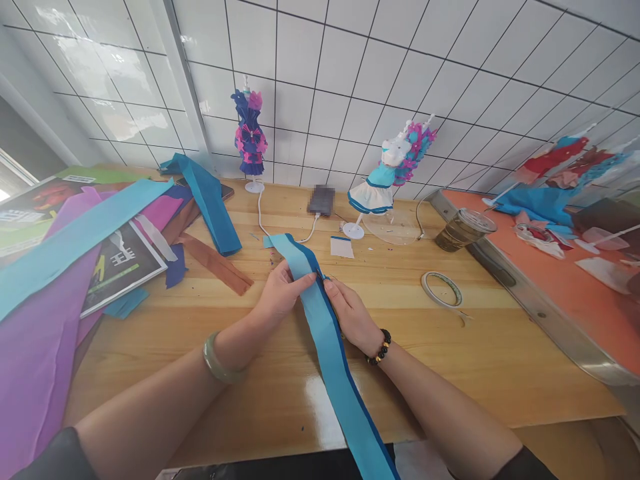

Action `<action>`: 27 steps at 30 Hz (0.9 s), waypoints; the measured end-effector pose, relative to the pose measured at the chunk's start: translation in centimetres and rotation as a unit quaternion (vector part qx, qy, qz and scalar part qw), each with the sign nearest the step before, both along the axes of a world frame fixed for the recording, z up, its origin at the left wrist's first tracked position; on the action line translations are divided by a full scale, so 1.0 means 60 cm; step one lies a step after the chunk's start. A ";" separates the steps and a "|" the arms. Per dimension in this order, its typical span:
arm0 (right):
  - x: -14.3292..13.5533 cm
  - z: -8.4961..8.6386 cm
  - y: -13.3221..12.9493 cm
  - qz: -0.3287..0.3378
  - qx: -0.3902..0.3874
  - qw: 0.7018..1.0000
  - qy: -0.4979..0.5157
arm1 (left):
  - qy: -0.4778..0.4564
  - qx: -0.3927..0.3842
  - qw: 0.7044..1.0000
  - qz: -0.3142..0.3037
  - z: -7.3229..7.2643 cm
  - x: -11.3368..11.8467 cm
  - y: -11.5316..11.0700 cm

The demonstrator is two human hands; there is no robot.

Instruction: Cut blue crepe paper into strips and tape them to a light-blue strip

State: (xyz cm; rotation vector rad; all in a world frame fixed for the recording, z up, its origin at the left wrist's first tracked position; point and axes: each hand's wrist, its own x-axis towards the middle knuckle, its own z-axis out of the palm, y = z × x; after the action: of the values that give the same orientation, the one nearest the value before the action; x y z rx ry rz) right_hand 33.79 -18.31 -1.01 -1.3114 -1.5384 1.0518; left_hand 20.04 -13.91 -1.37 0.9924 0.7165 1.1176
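Observation:
A long light-blue strip (327, 347), crepe paper or fabric, has a dark blue band along its right edge. It slants from mid-table toward me and out of the frame's bottom. My left hand (280, 290) is closed on its far part, thumb on top and fingers underneath. At the dark blue edge, my right hand (353, 313) is closed, thumb and forefinger pinched together. By the right thumb tip shows a small dark pointed thing (321, 274), too small to identify. The curled right fingers hide whatever else they hold.
Coloured sheets (55, 347) and magazines (125, 267) pile up on the left. Two dressed miniature mannequins (250, 133) (385, 180) stand by the tiled wall. A tape roll (441, 289) and a lidded cup (465, 230) lie to the right, beside an orange surface (500, 267).

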 end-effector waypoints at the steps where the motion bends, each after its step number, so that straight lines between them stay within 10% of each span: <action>1: 0.000 0.000 0.000 0.000 0.001 1.000 -0.002 | 0.001 0.000 1.000 -0.001 -0.001 0.000 0.000; 27: 0.001 0.003 -0.002 0.009 -0.006 0.999 -0.045 | -0.045 -0.090 0.995 -0.002 0.003 -0.006 0.005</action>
State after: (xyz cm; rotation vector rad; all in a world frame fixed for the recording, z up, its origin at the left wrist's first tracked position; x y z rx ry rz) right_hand 33.85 -18.41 -0.80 -1.3724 -1.6143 1.0267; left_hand 19.67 -13.61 -1.19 0.7851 0.7289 1.0681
